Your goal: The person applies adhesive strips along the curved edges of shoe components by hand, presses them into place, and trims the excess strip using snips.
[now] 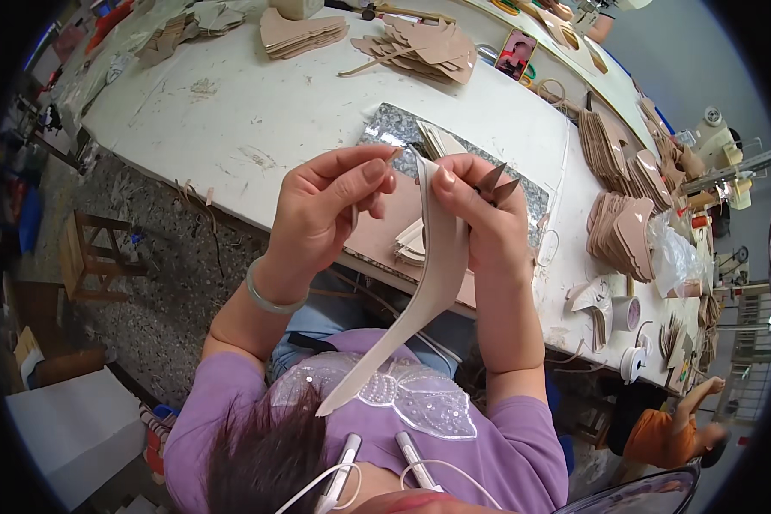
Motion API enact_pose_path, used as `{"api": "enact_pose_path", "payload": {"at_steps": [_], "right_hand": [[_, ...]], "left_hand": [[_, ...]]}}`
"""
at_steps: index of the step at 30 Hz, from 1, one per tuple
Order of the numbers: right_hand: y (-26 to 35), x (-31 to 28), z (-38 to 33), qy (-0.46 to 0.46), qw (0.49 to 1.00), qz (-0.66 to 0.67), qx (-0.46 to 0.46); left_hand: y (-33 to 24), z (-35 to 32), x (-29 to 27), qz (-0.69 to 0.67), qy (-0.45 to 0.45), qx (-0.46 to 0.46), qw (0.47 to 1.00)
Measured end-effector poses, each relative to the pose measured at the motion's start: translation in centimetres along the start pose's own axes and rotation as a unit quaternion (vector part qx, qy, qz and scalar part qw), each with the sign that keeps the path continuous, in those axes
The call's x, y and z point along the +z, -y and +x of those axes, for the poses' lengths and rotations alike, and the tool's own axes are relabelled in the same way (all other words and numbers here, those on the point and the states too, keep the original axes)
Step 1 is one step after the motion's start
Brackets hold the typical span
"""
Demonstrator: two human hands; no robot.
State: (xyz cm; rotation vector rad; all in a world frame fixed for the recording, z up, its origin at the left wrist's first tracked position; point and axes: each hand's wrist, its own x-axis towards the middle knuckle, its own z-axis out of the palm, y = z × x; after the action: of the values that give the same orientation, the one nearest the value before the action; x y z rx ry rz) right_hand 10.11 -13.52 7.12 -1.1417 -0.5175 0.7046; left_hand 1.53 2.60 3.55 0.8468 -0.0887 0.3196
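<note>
A long, curved, pale beige piece of leather-like material (441, 257) hangs from my right hand (488, 214), its narrow tail reaching down across my chest. Thumb and fingers of that hand pinch its upper end. Tucked in the same hand is a pair of scissors (495, 182), its pointed dark blades sticking out apart above the fingers. My left hand (338, 201) is closed in a pinch beside the piece's top; a thin tan tip shows at its fingers, too small to name. Below both hands lie a speckled grey slab (390, 120) and more pale cut pieces (411, 244).
Stacks of tan cut pieces stand at the back (304, 34) and along the right (618, 231) of the white table (231, 128). A tape roll (626, 313) and a plastic bag (675, 253) are at right. A wooden stool (103, 257) stands left. Another person (668, 433) works at far right.
</note>
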Motion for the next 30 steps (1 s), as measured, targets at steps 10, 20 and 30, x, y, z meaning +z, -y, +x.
{"api": "enact_pose_path", "payload": {"at_steps": [10, 20, 30], "right_hand": [[-0.2, 1.9, -1.1, -0.102, 0.987, -0.098, -0.07], [-0.5, 2.2, -1.4, -0.117, 0.982, -0.118, -0.094], [-0.7, 1.7, -1.3, -0.118, 0.986, -0.1, -0.067]], "left_hand": [[0.9, -1.3, 2.2, 0.119, -0.069, 0.003, 0.99], [2.2, -1.5, 2.5, 0.254, -0.073, 0.121, 0.957], [2.2, -1.7, 1.9, 0.294, -0.012, 0.119, 0.948]]}}
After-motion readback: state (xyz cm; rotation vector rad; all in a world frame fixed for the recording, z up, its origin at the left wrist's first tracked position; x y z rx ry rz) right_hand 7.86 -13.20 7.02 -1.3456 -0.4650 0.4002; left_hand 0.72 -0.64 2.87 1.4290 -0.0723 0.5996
